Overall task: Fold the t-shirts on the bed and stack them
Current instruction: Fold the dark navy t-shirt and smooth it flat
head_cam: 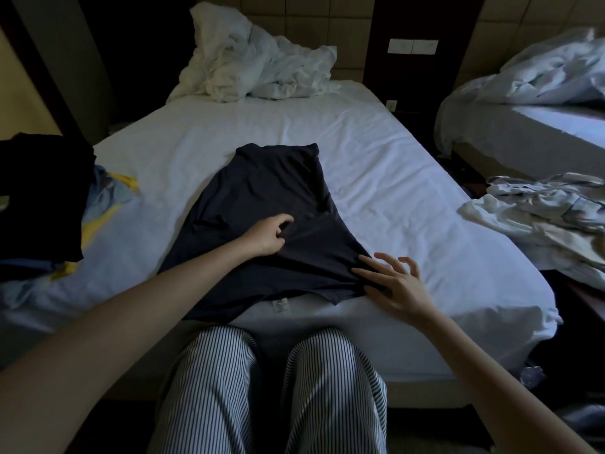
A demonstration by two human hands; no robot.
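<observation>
Head view looks down on the bed [376,178], where a dark t-shirt [262,191] lies by the near edge. Its long axis runs from that edge away toward the headboard, leaning slightly right. Both hands are on its near half. The left hand [270,235] sits mid-shirt with fingers curled, seemingly pinching a ridge of cloth. The right hand [394,283] is spread, its thumb and forefinger touching the shirt's near right corner. Being nearer that loose corner, the right hand would likely start any fold across toward the left. Dim light hides sleeves and collar, so I cannot tell which end is the neck. A heap of clothes [49,198] at the left edge is cut off by the frame.
</observation>
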